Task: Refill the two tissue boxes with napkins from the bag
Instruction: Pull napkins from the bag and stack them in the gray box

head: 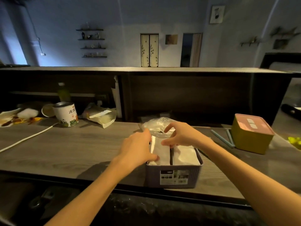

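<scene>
Writing first: the tin (pixel 66 114) out at ten o'clock carries dark Chinese characters, 冻顶 readable, above a painted flower scene. The sticker on the near wall of the grey box (pixel 174 176) is too blurred to read.

That grey box sits dead centre on the counter (pixel 65 144), at its near edge, lid off, long axis running away from the camera toward twelve o'clock. A dark divider splits it lengthwise, and white napkins (pixel 185 155) fill both halves, lying flat along the same axis.

The clear bag (pixel 156 123) lies just beyond the box at twelve o'clock, crumpled, its mouth toward the box; whether it rests on the far rim is hard to tell.

Left hand (pixel 138 149) lies over the left compartment, fingers together reaching to the far end where the bag meets the napkins, thumb laid on the paper near the front; the fingertips are hidden, so I cannot tell whether they pinch anything.

Right hand (pixel 180 136) hovers over the far end of the box, fingers curled and slightly spread, forefinger arched on the bag's plastic, thumb and lower fingers pinching the napkins at the divider.

Second box (pixel 250 136), yellow with a pink lid on, stands well apart at three o'clock, a white tissue poking through the slot. Two pale blue sticks (pixel 223 138) lie just left of it.
</scene>
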Motion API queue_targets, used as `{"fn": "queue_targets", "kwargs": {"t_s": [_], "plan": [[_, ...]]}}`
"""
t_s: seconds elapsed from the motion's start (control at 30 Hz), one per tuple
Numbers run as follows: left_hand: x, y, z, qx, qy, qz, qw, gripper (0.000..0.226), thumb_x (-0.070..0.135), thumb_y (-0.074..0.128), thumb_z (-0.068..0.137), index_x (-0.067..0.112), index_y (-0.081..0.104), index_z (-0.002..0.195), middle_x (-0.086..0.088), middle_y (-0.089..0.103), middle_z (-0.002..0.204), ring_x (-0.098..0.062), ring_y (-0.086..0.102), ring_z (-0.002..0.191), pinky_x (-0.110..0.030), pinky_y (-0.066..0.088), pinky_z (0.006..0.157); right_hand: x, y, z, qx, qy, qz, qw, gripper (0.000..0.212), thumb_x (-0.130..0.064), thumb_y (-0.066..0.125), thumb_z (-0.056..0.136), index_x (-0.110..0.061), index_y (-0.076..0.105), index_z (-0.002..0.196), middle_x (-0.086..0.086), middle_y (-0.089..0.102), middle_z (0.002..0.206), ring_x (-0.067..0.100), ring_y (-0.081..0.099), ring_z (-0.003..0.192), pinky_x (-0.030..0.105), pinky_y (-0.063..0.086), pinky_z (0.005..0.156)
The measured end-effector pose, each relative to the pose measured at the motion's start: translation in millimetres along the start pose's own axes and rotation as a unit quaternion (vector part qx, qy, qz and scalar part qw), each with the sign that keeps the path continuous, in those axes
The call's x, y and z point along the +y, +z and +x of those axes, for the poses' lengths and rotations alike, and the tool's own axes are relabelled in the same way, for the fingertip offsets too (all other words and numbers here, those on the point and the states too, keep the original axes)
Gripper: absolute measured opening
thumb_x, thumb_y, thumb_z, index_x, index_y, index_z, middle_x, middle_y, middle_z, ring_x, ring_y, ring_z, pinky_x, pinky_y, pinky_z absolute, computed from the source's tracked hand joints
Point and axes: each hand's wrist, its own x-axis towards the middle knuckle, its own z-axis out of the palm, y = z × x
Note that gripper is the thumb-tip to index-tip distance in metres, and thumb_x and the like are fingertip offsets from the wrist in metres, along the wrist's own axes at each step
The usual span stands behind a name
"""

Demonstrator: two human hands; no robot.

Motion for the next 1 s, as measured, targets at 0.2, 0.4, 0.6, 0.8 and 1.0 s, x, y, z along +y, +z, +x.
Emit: {"fn": "queue_targets", "kwargs": {"t_s": [0.2,0.4,0.6,0.8,1.0], "plan": [[7.3,-0.7,-3.5,0.017,0.011,0.074,0.997,0.068,0.047,0.083,0.076,0.021,0.048,0.128,-0.003,0.062,0.116,-0.021,0.054,0.111,-0.035,0.051,0.087,1.0,16.3,-1.4,0.066,-0.014,-0.04,0.997,0.059,-0.041,0.085,0.079,-0.022,0.056,0.127,-0.002,0.069,0.1,0.006,0.067,0.079,0.027,0.057,0.076],[-5.3,-7.0,3.9,-0.023,0.022,0.06,0.998,0.054,0.048,0.082,0.076,0.021,0.053,0.112,0.001,0.063,0.103,-0.016,0.053,0.102,-0.032,0.049,0.077,3.0,13.4,-5.5,0.084,-0.051,-0.081,0.992,0.054,-0.047,0.081,0.081,-0.024,0.055,0.123,-0.008,0.063,0.094,0.01,0.062,0.085,0.025,0.051,0.073],[-28.5,-6.9,36.0,0.063,0.011,-0.068,0.996,0.025,0.048,0.069,0.089,0.029,0.056,0.099,0.01,0.065,0.082,-0.005,0.062,0.081,-0.032,0.056,0.08,38.9,-21.2,23.9,0.113,-0.032,-0.031,0.993,0.02,-0.035,0.071,0.094,-0.026,0.065,0.111,-0.005,0.069,0.098,0.009,0.066,0.089,0.024,0.056,0.08],[-45.4,34.8,106.6,0.065,0.029,-0.159,0.985,0.013,0.021,0.058,0.1,0.019,0.068,0.108,0.001,0.071,0.097,-0.007,0.064,0.087,-0.021,0.052,0.079,85.9,6.3,79.3,0.062,-0.065,-0.049,0.995,0.021,-0.02,0.065,0.099,-0.02,0.071,0.119,-0.001,0.073,0.115,0.011,0.068,0.104,0.028,0.055,0.096],[-32.8,99.4,172.0,0.046,0.041,-0.223,0.973,0.023,0.016,0.049,0.104,0.017,0.069,0.116,0.004,0.065,0.111,-0.002,0.058,0.092,-0.009,0.046,0.075,105.3,38.1,127.9,0.1,-0.118,-0.105,0.982,0.037,-0.014,0.054,0.104,-0.016,0.06,0.14,0.003,0.058,0.145,0.018,0.053,0.135,0.032,0.04,0.114]]}}
